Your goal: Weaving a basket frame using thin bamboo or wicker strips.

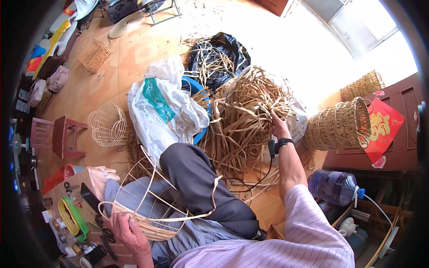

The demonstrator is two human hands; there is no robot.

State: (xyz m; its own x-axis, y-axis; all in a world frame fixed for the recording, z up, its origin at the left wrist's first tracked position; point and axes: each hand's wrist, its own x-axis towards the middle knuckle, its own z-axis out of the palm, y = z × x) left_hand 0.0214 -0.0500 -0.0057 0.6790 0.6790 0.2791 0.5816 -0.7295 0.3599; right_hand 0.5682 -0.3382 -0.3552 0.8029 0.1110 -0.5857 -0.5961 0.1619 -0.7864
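Observation:
My left hand (130, 232) is closed on the rim of a partly woven basket (147, 225), which rests across my lap. Pale ribs of its wire-like frame stand bare above a band of woven strips, and one loose strip (214, 196) trails over my dark trouser leg. With the arm stretched forward, my right hand (280, 128) has its fingers closed on dried plant strips at the near right side of a large tan heap (250, 105). Some fingertips are hidden among the strips. A black band with a cable circles that wrist.
A white sack (156, 111) lies over a blue tub (199, 87); behind is a black bag (241, 56) of strips. A bare basket frame (108, 125) and small wooden chair (60, 136) stand left. Right are a woven basket (335, 125) and water bottle (333, 185). Scissors (107, 236) lie lower left.

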